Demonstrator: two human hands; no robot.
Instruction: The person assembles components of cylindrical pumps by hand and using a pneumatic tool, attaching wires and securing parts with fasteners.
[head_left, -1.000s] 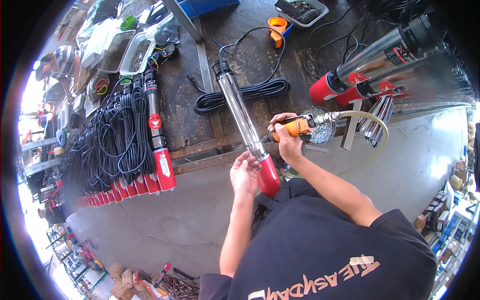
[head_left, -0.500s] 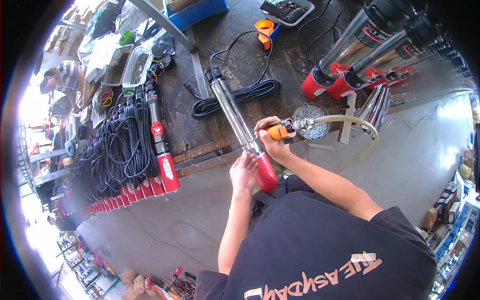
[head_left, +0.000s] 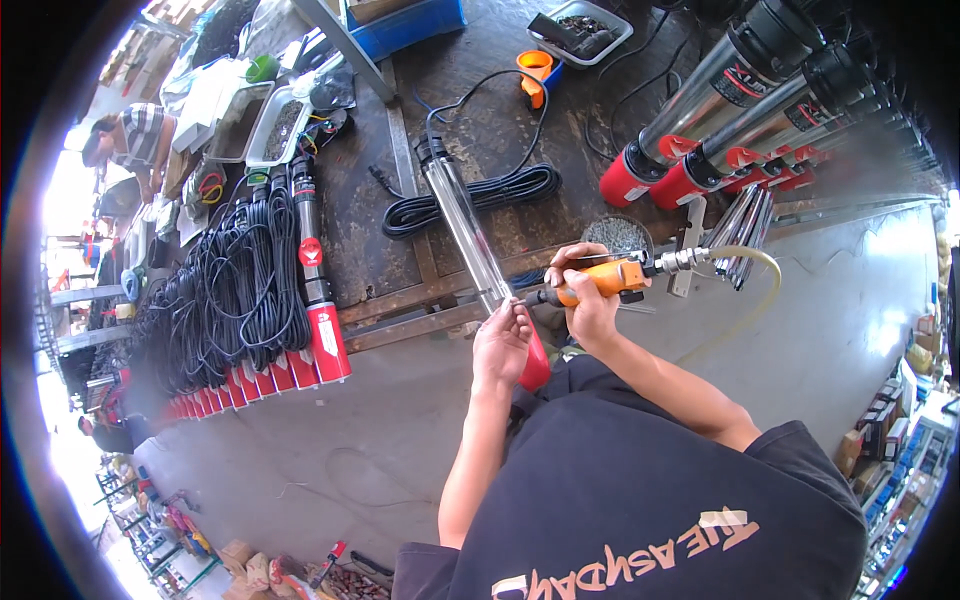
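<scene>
A slim submersible pump [head_left: 464,222] lies aslant over the table edge, its silver tube on the table and its red end toward my body. My left hand [head_left: 500,345] rests over the joint between tube and red end, its fingertips pinched together. Whatever sits in that pinch is too small to make out. In my right hand [head_left: 590,310] is an orange air screwdriver [head_left: 605,282], held roughly level with its nose pointing left, close to my left fingertips. A pale air hose [head_left: 765,262] runs from its back end. The driver's tip is partly hidden by my fingers.
A coiled black cable [head_left: 470,200] lies across under the pump. Behind my right hand is a round dish of small metal parts [head_left: 618,235]. Several red-ended pumps [head_left: 690,150] stand at right; more, with black cable bundles [head_left: 245,285], line the left. An orange cup [head_left: 534,66] stands farther back.
The air screwdriver has turned from its angled hold to level, and moved right and slightly down, nose now toward the pump. My left fingers have shifted slightly right and closed into a pinch.
</scene>
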